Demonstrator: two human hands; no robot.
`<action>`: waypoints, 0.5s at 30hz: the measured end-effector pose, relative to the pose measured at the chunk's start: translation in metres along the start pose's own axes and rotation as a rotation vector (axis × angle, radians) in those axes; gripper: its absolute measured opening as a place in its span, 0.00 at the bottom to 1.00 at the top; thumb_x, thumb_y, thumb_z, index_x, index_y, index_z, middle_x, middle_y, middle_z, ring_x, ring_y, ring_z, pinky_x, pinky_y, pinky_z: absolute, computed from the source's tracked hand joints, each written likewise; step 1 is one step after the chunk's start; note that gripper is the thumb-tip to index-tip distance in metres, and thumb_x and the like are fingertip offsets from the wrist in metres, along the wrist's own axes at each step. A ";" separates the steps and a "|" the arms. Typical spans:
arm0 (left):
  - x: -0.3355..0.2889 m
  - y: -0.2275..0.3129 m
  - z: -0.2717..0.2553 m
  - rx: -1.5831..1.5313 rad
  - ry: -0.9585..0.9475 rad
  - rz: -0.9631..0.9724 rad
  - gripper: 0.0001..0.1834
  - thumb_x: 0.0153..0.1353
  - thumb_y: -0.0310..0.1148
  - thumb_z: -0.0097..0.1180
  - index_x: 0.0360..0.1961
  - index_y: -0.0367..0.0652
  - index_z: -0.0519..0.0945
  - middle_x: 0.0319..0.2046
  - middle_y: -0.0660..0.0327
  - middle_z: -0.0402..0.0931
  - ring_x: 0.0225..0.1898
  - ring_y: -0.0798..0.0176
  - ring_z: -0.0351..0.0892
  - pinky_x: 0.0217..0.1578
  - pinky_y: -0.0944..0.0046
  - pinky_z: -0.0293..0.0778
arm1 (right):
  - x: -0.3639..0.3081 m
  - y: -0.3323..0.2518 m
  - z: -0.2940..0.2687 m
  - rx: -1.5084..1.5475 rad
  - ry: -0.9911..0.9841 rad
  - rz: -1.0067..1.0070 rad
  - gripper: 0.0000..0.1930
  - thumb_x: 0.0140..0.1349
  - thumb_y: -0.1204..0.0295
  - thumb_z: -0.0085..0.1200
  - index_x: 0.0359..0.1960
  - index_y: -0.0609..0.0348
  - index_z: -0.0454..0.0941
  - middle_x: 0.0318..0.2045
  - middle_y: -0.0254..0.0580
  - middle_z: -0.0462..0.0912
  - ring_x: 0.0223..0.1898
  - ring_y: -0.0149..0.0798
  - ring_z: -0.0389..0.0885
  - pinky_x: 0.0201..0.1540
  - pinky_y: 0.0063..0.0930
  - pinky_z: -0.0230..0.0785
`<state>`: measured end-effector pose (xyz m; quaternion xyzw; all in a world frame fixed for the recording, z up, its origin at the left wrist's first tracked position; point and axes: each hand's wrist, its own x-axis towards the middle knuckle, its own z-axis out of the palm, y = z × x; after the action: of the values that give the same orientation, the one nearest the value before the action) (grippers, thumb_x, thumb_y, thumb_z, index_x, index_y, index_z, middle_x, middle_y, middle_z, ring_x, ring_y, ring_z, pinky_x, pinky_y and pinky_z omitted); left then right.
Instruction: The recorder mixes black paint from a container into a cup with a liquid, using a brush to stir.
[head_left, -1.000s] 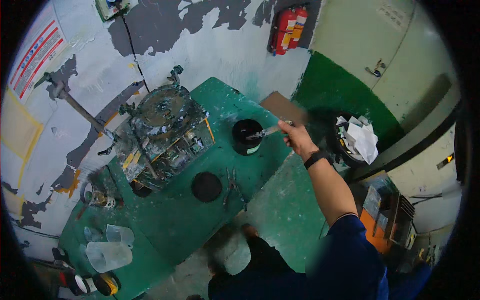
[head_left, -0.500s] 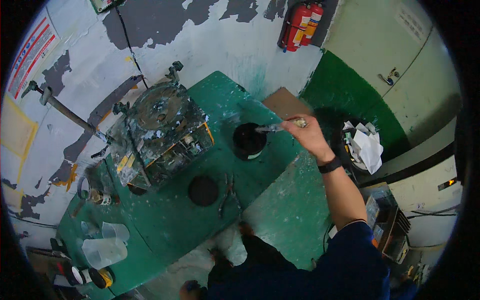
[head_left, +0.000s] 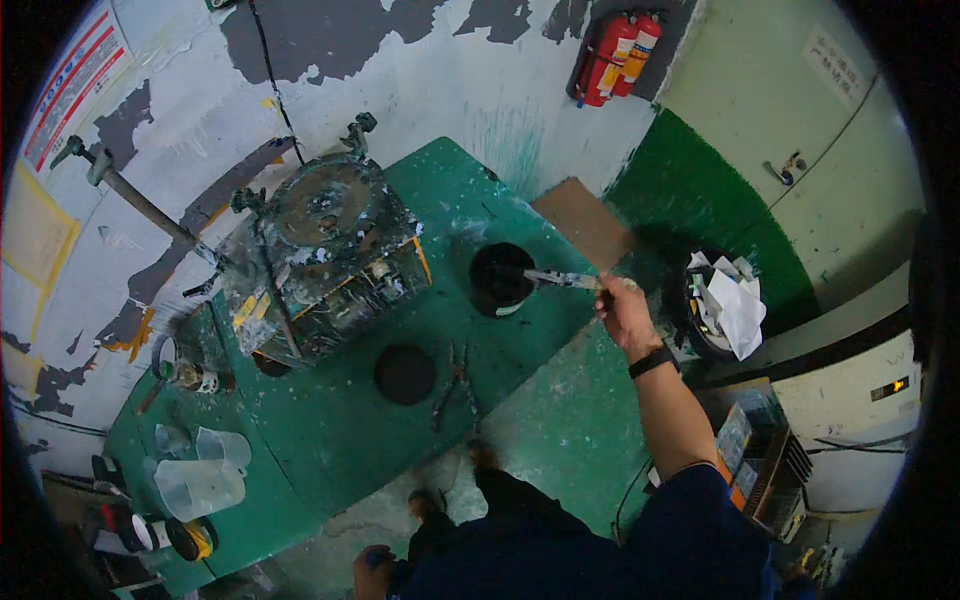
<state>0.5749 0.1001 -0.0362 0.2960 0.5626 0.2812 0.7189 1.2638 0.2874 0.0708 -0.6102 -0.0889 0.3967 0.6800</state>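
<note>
My right hand (head_left: 626, 312) is closed round the pale handle of a paint-stained spatula (head_left: 565, 279). Its far end reaches into a round black pot (head_left: 488, 303) with dark contents, on the green table (head_left: 520, 350). My left hand (head_left: 373, 574) hangs low beside my body at the lower edge, fingers curled by something small and dark blue that I cannot make out. Left of the pot and nearer to me lie a black round lid (head_left: 405, 374) and a pair of pliers (head_left: 457, 388).
A paint-crusted machine (head_left: 325, 255) stands on the table's left part. Clear plastic beakers (head_left: 200, 487) and a jar (head_left: 190, 375) are further left. Right of the table stand a brown board (head_left: 585, 222) and a bin of white paper (head_left: 730, 305). Fire extinguishers (head_left: 612, 60) hang behind.
My right hand has moved lower and slightly right, and the spatula now lies at a different angle, still in the pot. The view has shifted slightly.
</note>
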 end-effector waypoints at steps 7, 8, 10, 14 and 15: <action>0.007 0.002 0.001 0.203 -0.001 -0.059 0.14 0.74 0.38 0.58 0.54 0.43 0.78 0.33 0.63 0.73 0.30 0.63 0.71 0.37 0.57 0.73 | 0.002 0.014 -0.038 0.154 0.041 0.095 0.10 0.68 0.67 0.66 0.39 0.57 0.78 0.27 0.37 0.80 0.23 0.33 0.77 0.24 0.26 0.65; 0.011 0.002 -0.001 0.191 -0.037 -0.079 0.15 0.74 0.39 0.58 0.55 0.42 0.79 0.35 0.61 0.75 0.32 0.61 0.73 0.39 0.56 0.74 | -0.001 0.010 -0.040 0.128 0.045 0.090 0.09 0.68 0.68 0.66 0.38 0.58 0.79 0.27 0.37 0.81 0.23 0.33 0.77 0.24 0.26 0.65; 0.019 0.005 0.004 0.279 -0.048 -0.074 0.16 0.71 0.38 0.59 0.53 0.41 0.80 0.36 0.58 0.79 0.35 0.59 0.77 0.42 0.55 0.75 | -0.006 -0.001 -0.045 0.074 0.060 0.074 0.09 0.68 0.68 0.66 0.38 0.59 0.79 0.27 0.37 0.81 0.23 0.33 0.77 0.23 0.26 0.65; 0.039 0.036 0.042 0.668 0.068 0.036 0.15 0.56 0.28 0.64 0.45 0.36 0.84 0.36 0.56 0.85 0.37 0.59 0.84 0.44 0.58 0.80 | -0.017 -0.026 -0.051 -0.020 0.124 0.034 0.10 0.67 0.67 0.67 0.38 0.60 0.80 0.27 0.37 0.81 0.22 0.31 0.77 0.22 0.26 0.63; 0.042 0.038 0.047 0.763 0.098 0.067 0.15 0.53 0.26 0.65 0.43 0.35 0.85 0.36 0.55 0.87 0.37 0.59 0.85 0.44 0.59 0.81 | -0.019 -0.032 -0.055 -0.055 0.133 0.023 0.10 0.67 0.67 0.67 0.37 0.60 0.80 0.27 0.37 0.81 0.22 0.31 0.76 0.21 0.26 0.63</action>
<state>0.6266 0.1510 -0.0259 0.5467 0.6506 0.0886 0.5196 1.2983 0.2355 0.0934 -0.6546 -0.0475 0.3603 0.6628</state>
